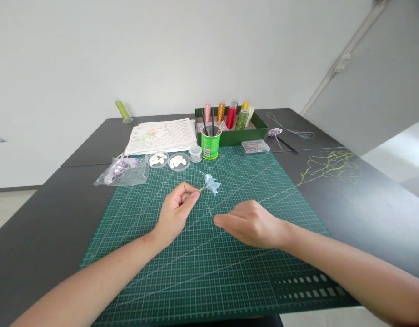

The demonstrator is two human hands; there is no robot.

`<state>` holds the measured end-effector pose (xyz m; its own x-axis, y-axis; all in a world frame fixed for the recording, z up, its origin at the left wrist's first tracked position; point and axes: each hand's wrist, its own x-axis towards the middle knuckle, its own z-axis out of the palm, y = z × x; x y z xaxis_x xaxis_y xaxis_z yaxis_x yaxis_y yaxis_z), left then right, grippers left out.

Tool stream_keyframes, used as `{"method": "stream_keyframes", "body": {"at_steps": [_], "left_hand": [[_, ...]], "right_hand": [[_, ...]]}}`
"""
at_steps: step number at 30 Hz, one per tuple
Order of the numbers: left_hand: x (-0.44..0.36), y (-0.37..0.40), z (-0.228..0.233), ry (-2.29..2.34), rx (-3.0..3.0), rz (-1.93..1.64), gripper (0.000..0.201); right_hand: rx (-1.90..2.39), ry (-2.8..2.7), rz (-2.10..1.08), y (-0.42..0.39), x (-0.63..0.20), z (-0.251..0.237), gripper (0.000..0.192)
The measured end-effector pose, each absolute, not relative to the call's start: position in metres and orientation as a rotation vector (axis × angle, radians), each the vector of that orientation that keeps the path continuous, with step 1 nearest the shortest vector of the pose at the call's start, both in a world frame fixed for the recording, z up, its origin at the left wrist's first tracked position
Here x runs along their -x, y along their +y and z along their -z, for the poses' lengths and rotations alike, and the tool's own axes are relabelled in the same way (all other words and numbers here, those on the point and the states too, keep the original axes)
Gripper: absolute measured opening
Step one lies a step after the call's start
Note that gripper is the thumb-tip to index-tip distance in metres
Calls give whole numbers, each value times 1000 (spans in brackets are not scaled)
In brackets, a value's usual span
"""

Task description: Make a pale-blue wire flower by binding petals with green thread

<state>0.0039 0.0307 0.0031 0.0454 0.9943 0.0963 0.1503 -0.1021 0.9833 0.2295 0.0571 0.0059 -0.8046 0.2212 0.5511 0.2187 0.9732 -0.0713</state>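
Over the green cutting mat, a pale blue artificial flower points away to the right. Its thin stem is pinched between the thumb and fingers of my left hand. My right hand is closed on a fine yellow-green thread, which runs taut from the flower's stem. From beyond my right hand the thread trails across the mat to a loose tangle of thread on the dark table. The fingertips of my right hand are partly hidden.
Behind the mat stand a green cup of tools, a green box of thread spools, dishes of white pieces, and a clear case. A plastic bag and paper sheets lie left. A purple flower sits right.
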Motion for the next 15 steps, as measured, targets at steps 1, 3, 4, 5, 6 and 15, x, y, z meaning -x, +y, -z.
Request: {"method": "stream_keyframes", "body": {"at_steps": [1,3,4,5,6,15], "left_hand": [[-4,31,-3,1245,-1415,-1157,26],[-5,33,-1,1243,-1415,-1102,27],[-5,34,0,1240,-1416,-1074,28],[-5,35,1,1237,-1421,-1047,28],[-5,35,2,1234,-1427,-1023,28],[-6,32,13,1211,-1523,-826,25]], "right_hand": [[305,-2527,-1,56,-230,-8,24],[297,-2530,16,54,-231,-14,22],[289,-2534,28,54,-231,-16,22],[281,-2537,38,53,-232,-19,22],[269,-2534,47,53,-232,-22,21],[286,-2460,129,53,-233,-34,17]]}}
